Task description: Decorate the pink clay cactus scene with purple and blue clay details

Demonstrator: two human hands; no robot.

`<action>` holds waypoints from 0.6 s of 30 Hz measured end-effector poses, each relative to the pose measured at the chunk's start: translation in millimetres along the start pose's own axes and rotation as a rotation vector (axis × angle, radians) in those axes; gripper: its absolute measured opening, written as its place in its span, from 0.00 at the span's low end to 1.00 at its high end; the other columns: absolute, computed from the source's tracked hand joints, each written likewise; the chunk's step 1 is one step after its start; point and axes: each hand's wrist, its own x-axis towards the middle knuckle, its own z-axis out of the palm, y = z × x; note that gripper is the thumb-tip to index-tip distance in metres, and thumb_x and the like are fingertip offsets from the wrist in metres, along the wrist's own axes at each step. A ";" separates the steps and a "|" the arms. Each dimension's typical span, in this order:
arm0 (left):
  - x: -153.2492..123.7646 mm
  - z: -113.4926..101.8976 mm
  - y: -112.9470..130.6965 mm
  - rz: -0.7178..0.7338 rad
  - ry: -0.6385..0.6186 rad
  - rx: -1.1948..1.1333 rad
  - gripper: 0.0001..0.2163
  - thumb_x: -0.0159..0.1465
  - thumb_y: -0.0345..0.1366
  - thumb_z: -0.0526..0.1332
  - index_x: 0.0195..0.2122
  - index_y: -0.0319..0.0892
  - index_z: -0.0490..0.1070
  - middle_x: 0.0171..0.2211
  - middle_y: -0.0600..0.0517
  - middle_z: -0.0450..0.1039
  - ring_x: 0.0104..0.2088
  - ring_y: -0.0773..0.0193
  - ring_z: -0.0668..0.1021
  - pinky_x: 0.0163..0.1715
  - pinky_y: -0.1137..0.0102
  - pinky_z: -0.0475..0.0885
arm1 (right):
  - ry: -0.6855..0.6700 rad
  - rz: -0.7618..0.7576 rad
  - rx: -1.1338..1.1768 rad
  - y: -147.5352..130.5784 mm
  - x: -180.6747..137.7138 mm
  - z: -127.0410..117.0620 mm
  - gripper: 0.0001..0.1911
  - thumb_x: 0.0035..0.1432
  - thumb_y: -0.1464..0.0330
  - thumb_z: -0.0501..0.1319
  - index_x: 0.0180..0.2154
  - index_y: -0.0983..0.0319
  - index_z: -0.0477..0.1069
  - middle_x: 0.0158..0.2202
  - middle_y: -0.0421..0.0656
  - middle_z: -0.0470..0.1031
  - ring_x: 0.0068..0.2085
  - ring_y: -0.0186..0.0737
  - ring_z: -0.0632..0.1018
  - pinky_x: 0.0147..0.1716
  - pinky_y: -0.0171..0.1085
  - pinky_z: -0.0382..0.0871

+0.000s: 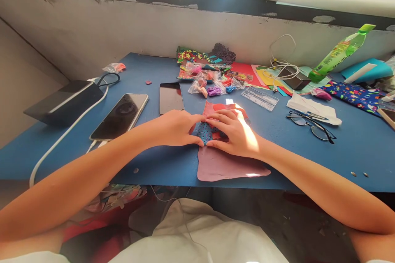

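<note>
A pink sheet of soft material (226, 166) lies on the blue table (308, 160) near its front edge. On it sits a small blue dotted piece (204, 132) with red bits beside it. My left hand (174, 128) presses its fingertips together on the left side of the blue piece. My right hand (236, 133) lies curled over the right side, fingertips meeting the left hand's. Both hands pinch the small blue piece between them.
Two phones (120, 116) (170, 97) and a black box with a white cable (63, 102) lie to the left. Small bags of coloured bits (212, 84), coloured paper (247, 72), a clear ruler (259, 98), glasses (310, 125), a green bottle (339, 53) and patterned cloth (354, 94) fill the back and right.
</note>
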 end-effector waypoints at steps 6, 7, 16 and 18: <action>-0.7 0.6 0.0 0.006 0.008 0.000 0.25 0.60 0.51 0.57 0.56 0.48 0.64 0.30 0.55 0.77 0.29 0.61 0.76 0.28 0.71 0.61 | -0.022 0.020 0.017 -0.7 0.0 0.2 0.28 0.57 0.55 0.60 0.54 0.65 0.68 0.54 0.50 0.72 0.56 0.52 0.68 0.55 0.52 0.62; -0.7 0.6 -0.3 0.009 0.007 -0.005 0.25 0.60 0.51 0.58 0.56 0.48 0.64 0.30 0.56 0.76 0.29 0.62 0.76 0.27 0.71 0.61 | -0.022 0.023 0.020 -0.9 0.0 0.1 0.28 0.57 0.55 0.61 0.53 0.65 0.68 0.54 0.50 0.72 0.56 0.52 0.68 0.55 0.52 0.62; -1.7 -4.2 -7.0 -0.008 -0.023 -0.026 0.25 0.57 0.56 0.58 0.53 0.51 0.67 0.27 0.57 0.75 0.26 0.64 0.75 0.25 0.73 0.61 | -0.074 0.121 -0.040 7.6 3.2 -9.2 0.17 0.63 0.58 0.56 0.45 0.62 0.72 0.49 0.49 0.76 0.55 0.52 0.70 0.54 0.54 0.55; -2.7 -5.3 -9.5 -0.005 -0.012 -0.028 0.24 0.59 0.55 0.57 0.53 0.53 0.67 0.27 0.57 0.74 0.26 0.65 0.75 0.25 0.73 0.61 | -0.053 0.162 -0.067 12.2 3.4 -10.9 0.16 0.64 0.60 0.54 0.47 0.62 0.71 0.51 0.49 0.75 0.54 0.51 0.71 0.53 0.53 0.55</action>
